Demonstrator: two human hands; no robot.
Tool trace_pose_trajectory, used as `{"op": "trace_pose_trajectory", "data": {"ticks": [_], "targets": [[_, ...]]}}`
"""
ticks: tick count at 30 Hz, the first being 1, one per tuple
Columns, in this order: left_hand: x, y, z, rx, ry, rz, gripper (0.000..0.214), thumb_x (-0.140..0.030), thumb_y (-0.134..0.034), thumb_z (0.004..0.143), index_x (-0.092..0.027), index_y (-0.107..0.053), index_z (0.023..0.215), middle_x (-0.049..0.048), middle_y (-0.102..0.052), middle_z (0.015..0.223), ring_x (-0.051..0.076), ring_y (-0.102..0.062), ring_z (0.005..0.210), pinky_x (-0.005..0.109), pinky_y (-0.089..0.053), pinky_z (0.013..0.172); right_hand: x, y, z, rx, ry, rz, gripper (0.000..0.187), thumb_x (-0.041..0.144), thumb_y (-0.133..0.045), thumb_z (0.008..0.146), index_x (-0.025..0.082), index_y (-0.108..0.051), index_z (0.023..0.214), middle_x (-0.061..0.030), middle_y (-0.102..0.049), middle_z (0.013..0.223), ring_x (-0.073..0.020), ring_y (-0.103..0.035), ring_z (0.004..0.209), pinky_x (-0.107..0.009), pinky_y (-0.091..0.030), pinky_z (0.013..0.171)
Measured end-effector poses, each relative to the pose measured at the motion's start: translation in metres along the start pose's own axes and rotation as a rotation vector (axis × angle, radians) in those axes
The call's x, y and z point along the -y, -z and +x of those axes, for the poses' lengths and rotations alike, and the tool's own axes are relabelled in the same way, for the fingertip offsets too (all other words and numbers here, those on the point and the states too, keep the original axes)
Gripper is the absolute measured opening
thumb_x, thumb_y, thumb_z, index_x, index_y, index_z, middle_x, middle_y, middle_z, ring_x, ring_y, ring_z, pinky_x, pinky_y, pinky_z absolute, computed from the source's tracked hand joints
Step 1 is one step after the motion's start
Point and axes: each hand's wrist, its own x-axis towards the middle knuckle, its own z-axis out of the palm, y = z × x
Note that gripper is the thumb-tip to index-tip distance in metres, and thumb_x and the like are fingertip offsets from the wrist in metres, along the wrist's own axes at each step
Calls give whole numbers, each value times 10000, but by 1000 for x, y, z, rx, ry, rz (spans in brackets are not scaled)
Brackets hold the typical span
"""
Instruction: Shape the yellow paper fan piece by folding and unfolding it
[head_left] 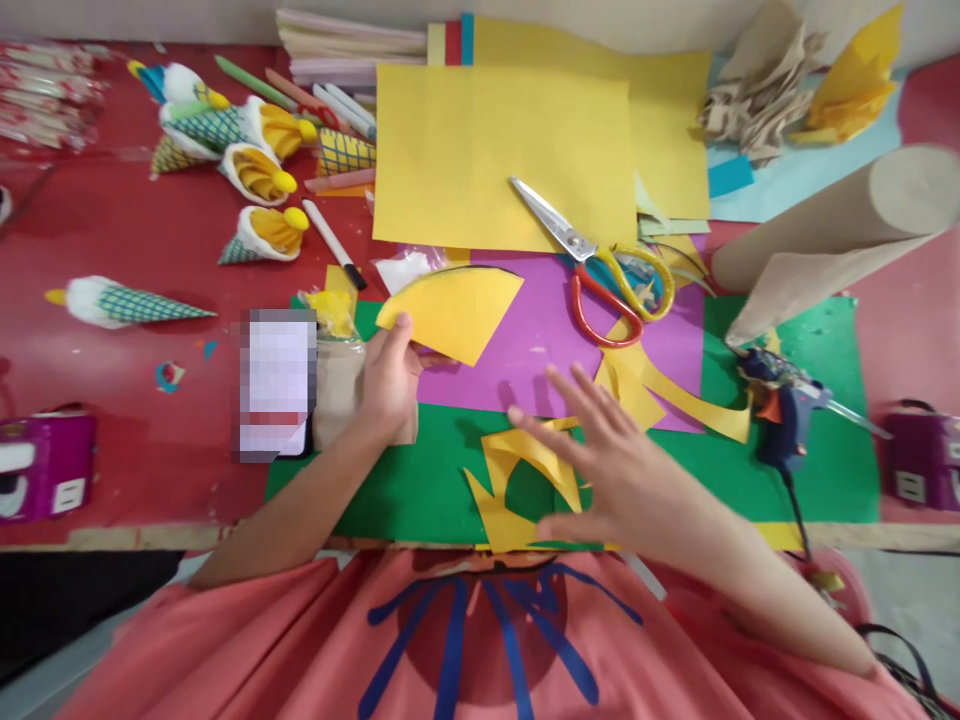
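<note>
In my left hand [391, 378] is a fan-shaped piece of yellow paper [459, 312], pinched at its left corner above a purple sheet [517, 375]. My right hand [600, 460] has its fingers spread and holds nothing. Beneath and beside it lie yellow paper offcuts [499, 515], one with a rounded hole. Scissors [576, 245] with one red and one yellow handle rest with blades parted, partly on a large yellow sheet [480, 150]. More yellow scraps [630, 385] lie to the right of the purple sheet.
Several paper cones [259, 240] with yellow tips sit at the left. A phone [277, 385] lies left of my left hand. At the right are a glue gun [784, 410] with its cord over the edge, and a brown paper roll [832, 220]. A marker [330, 240] lies behind.
</note>
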Motion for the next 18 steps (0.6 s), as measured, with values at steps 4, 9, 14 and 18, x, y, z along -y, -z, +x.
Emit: {"op": "trace_pose_trajectory", "data": {"ticks": [4, 9, 14, 18], "targets": [[-1, 0, -2, 40, -34, 16, 446, -612, -623, 828, -188, -617, 968, 96, -730, 1007, 265, -699, 1043, 303, -607, 705, 4, -46, -35, 143, 120, -223, 955, 707, -694, 742, 251, -408, 1531, -237, -383, 1577, -493, -357, 1439, -731, -367, 1061], [1, 1, -1, 34, -45, -51, 451, -607, -663, 808, -179, -628, 943, 95, -737, 999, 268, -695, 1058, 309, -609, 752, -16, -65, -44, -10, 290, -178, 371, 273, -509, 1003, 162, -616, 1340, -189, -658, 1334, -324, -601, 1269, -436, -567, 928], [9, 2, 6, -20, -148, -115, 477, -646, -684, 773, -179, -648, 864, 74, -742, 918, 268, -703, 1028, 346, -613, 796, -30, -37, -10, -252, 228, 320, 399, 178, -337, 1029, 165, -691, 845, -89, -699, 748, -163, -668, 670, -262, -549, 578], [13, 3, 9, -74, -142, -133, 461, -635, -713, 754, -185, -620, 786, 64, -731, 887, 250, -707, 993, 343, -607, 808, -66, 25, 52, -586, 70, 695, 504, 525, -515, 958, 218, -475, 559, 21, -462, 505, -108, -486, 460, -238, -403, 425]]}}
